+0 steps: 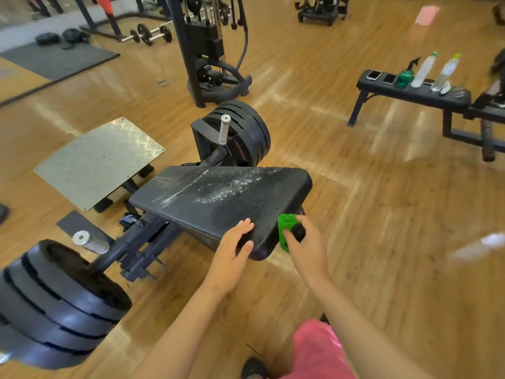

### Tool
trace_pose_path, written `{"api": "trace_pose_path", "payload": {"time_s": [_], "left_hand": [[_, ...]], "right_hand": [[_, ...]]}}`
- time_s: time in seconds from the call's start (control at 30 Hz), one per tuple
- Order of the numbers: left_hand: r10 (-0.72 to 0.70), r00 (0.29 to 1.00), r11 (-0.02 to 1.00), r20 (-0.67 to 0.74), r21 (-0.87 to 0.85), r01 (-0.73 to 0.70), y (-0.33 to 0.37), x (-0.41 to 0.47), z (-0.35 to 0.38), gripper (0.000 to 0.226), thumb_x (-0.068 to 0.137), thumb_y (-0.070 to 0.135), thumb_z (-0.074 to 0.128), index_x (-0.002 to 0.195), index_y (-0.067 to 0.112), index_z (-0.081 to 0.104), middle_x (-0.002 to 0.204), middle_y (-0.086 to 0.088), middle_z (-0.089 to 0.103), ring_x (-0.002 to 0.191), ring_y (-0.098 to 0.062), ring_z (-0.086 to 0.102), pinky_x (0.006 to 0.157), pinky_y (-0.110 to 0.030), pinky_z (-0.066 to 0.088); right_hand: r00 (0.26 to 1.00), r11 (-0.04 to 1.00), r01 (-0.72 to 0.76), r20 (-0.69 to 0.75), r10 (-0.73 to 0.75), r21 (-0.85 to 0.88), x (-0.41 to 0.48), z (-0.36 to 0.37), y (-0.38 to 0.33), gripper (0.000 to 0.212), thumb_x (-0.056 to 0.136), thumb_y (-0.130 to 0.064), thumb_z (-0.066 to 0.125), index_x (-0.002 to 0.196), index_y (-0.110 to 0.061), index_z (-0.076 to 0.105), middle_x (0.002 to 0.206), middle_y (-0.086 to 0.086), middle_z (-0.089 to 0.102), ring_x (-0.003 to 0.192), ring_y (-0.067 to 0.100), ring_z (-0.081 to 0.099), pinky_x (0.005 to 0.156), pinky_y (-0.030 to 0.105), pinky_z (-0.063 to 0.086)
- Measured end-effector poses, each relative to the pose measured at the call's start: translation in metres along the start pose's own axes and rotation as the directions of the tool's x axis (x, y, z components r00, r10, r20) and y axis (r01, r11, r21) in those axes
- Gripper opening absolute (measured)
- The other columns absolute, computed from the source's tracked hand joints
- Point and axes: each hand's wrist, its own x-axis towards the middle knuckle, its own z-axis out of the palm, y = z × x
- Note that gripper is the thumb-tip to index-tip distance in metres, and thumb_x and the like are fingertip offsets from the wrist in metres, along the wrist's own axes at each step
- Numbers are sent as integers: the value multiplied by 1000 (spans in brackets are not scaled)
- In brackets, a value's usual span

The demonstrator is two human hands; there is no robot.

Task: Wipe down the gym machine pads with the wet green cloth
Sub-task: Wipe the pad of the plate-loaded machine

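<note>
Gripping green cloth at pad's right edge, right fingers curled; left fingers flat on near edge.

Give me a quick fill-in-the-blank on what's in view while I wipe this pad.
1. The right grip holds the ___ cloth at the right corner of the pad.
2. The left grip rests, fingers straight, on the pad's ___ end.
3. The metal footplate lies to the pad's ___.
4. On the far bench lie ___ phones.

Missing words: green; near; left; two.
</note>
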Motion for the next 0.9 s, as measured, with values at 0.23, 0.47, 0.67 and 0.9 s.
{"api": "trace_pose_path", "payload": {"time_s": [0.23,0.47,0.67,0.9], "left_hand": [[24,999,999,-27,45,-23,-3,-3,4,38,99,23,46,136,30,44,144,27,34,137,12,22,110,-6,17],[-15,999,999,-31,52,16,1,-5,3,39,100,20,46,138,25,46,146,21,37,136,11,24,108,-4,17],[-83,992,996,-98,23,86,10,-5,10,38,99,15,47,135,28,48,144,23,40,135,12,27,109,-7,22],[-171,974,985,-148,-53,165,18,-1,13,42,95,0,50,128,25,55,139,21,46,132,11,33,108,-8,26]], "right_hand": [[987,997,74,143,-74,6,-45,8,-2,25,85,-13,71,105,-27,67,101,-15,67,98,0,60,86,20,49],[998,999,-47,-37,48,12,14,-4,12,19,89,-12,65,105,-22,63,102,-6,66,96,12,61,87,34,51],[985,992,-123,-124,118,-36,83,-23,18,15,92,-16,63,106,-20,61,99,-1,66,91,19,61,81,38,52],[980,988,-154,-127,152,-8,94,-24,20,15,92,-16,63,107,-18,61,97,-3,64,93,19,61,82,39,52]]}}
